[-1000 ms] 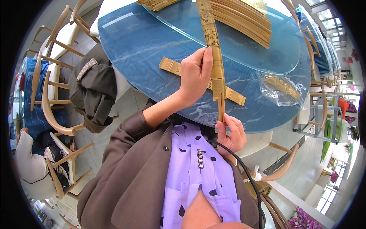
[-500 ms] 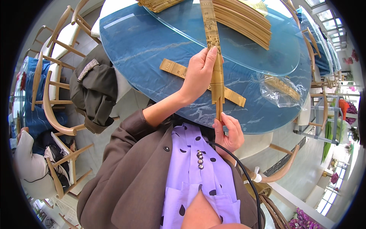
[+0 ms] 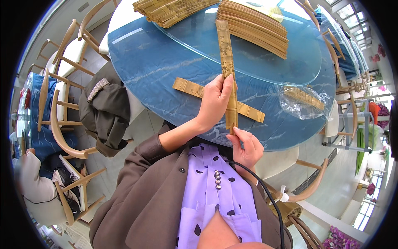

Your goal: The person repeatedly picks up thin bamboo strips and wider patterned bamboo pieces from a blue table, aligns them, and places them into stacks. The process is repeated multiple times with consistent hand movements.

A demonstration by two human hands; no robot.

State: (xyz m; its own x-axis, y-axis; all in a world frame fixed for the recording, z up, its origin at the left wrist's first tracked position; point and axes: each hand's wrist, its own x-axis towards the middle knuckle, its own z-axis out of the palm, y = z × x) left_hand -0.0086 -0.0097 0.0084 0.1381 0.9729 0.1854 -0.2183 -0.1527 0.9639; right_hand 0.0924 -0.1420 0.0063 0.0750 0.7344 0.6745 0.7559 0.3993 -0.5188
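I hold a long closed bamboo folding fan (image 3: 226, 58) upright over the round blue table (image 3: 153, 70). My left hand (image 3: 214, 101) wraps around the fan's lower half. My right hand (image 3: 248, 147) pinches its bottom end near my chest. Under the fan, a flat tan bamboo strip (image 3: 195, 89) lies crosswise on the table. Beyond it sits a round glass turntable (image 3: 265, 58) bearing two stacks of similar bamboo fans (image 3: 257, 25), (image 3: 170, 10).
A clear plastic bag with bamboo pieces (image 3: 304, 99) lies on the table at right. Wooden chairs (image 3: 62, 120) ring the table; a dark jacket (image 3: 105, 110) hangs over one at left. A black cable (image 3: 269, 199) runs down my front.
The fan and both hands have barely shifted; my left hand has slid slightly along the fan.
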